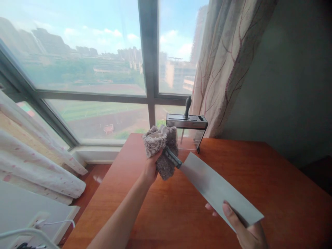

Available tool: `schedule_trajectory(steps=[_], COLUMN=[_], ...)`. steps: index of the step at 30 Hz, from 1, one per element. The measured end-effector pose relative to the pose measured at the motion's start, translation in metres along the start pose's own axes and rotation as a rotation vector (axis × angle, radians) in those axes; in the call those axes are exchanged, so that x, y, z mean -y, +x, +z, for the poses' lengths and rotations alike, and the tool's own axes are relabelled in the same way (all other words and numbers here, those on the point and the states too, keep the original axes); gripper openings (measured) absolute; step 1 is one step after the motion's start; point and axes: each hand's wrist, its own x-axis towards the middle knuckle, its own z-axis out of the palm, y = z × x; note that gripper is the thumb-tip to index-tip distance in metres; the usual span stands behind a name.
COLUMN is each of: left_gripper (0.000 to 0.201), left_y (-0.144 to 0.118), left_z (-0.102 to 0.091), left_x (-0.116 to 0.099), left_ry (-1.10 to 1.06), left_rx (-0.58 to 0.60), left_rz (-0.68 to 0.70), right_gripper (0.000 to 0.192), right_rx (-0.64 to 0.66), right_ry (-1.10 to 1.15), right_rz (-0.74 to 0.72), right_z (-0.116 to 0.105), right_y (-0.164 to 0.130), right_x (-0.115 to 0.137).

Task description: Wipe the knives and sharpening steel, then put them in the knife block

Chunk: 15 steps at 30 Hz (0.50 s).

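My left hand is closed round a fluffy grey cloth, bunched up above the table. Against the cloth lies the dark handle of a kitchen cleaver. The cleaver's broad, pale blade slants down to the right, held off the tabletop. At the blade's far end, my right hand pinches it, thumb on the near face and fingers behind. Some of the right fingers are hidden by the blade.
A clear-sided knife block with a dark-handled knife in it stands at the back of the reddish-brown wooden table. Behind are a large window and a patterned curtain. At lower left is a wall socket with a white cable.
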Motion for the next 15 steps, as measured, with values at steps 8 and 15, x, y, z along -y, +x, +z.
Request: schedule_trajectory(steps=[8, 15], left_gripper=[0.024, 0.018], left_y=[-0.001, -0.003], left_z=[0.002, 0.003], left_x=[0.002, -0.002], left_ry=[-0.037, -0.094], left_rx=[0.012, -0.001], left_rz=[-0.005, -0.013], right_gripper=[0.033, 0.026], right_rx=[-0.081, -0.200], right_ry=[0.384, 0.680], right_rz=[0.115, 0.331], right_z=[0.017, 0.031], right_y=[0.012, 0.018], right_x=[-0.002, 0.006])
